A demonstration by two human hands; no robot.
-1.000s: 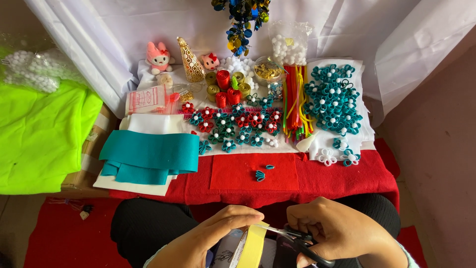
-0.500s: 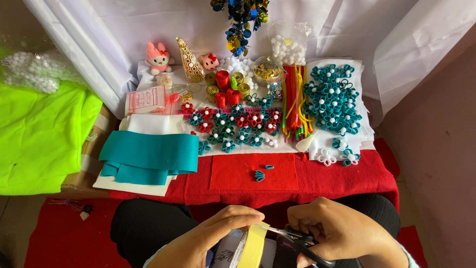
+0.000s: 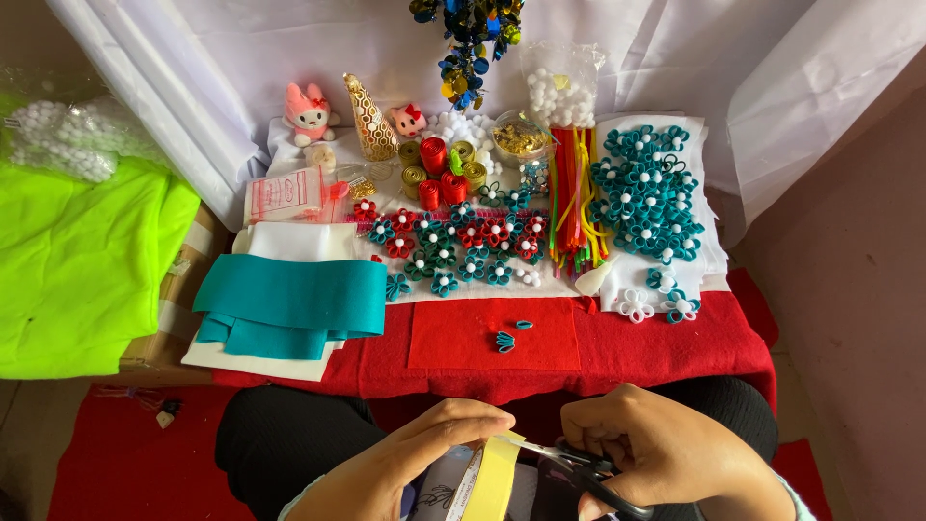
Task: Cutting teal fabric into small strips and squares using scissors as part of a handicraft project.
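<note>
Low in the frame, over my lap, my left hand (image 3: 424, 458) pinches a pale yellow strip (image 3: 490, 479) that runs down out of view. My right hand (image 3: 666, 453) grips a pair of dark-handled scissors (image 3: 569, 461), whose blades point left and meet the strip's upper edge. Both hands hover just in front of a low table covered in red felt (image 3: 617, 347).
Folded teal felt (image 3: 294, 304) lies at the table's left over white sheets. Red and teal felt flowers (image 3: 458, 241), a heap of teal flowers (image 3: 648, 193), coloured pipe cleaners (image 3: 574, 198), ribbon rolls, pompoms and small plush toys fill the back. Neon green cloth (image 3: 77, 260) lies far left.
</note>
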